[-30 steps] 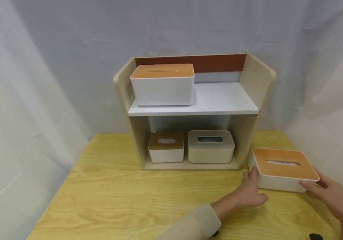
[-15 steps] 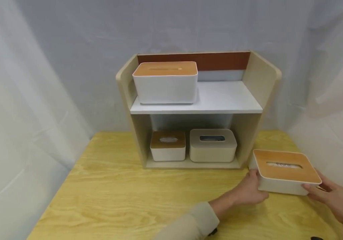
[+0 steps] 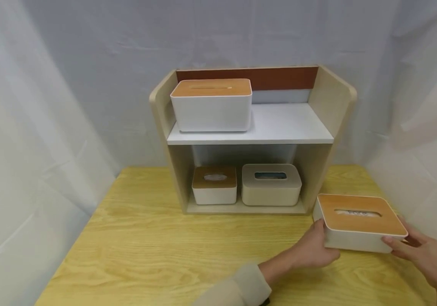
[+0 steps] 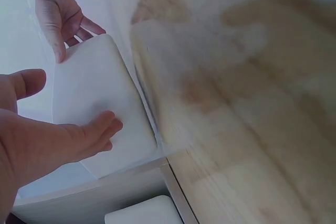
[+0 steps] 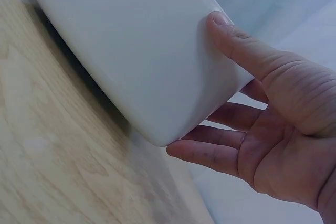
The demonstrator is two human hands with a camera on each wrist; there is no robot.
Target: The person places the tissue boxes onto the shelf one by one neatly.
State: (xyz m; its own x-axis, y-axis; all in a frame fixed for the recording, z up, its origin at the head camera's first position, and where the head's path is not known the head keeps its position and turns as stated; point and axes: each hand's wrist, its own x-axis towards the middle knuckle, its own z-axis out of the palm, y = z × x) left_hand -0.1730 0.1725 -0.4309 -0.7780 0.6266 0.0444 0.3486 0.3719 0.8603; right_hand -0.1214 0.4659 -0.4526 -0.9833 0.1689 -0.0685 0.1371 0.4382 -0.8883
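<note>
A white tissue box (image 3: 359, 240) with a wood-look lid stands right of the shelf, between my two hands. My right hand (image 3: 424, 255) grips its right end, thumb on the front face and fingers round the corner; the right wrist view shows this right hand (image 5: 278, 114) closely. At the left front corner is my left hand (image 3: 314, 248). In the left wrist view, the left hand (image 4: 58, 137) has its fingers together and nearly straight against the white box (image 4: 100, 93), with the thumb apart from them. Whether the box is slightly off the table cannot be told.
A two-level shelf (image 3: 252, 141) stands at the back. Its upper level bears a large white tissue box (image 3: 212, 112) at left. Below are a small brown-topped tissue box (image 3: 215, 193) and a beige tissue box (image 3: 272, 195). White sheeting (image 3: 432, 140) borders the wooden table (image 3: 145, 255).
The tissue box has shifted slightly left and toward me, with both hands moving along. The view has shifted a little too. The boxes on the shelf keep their places.
</note>
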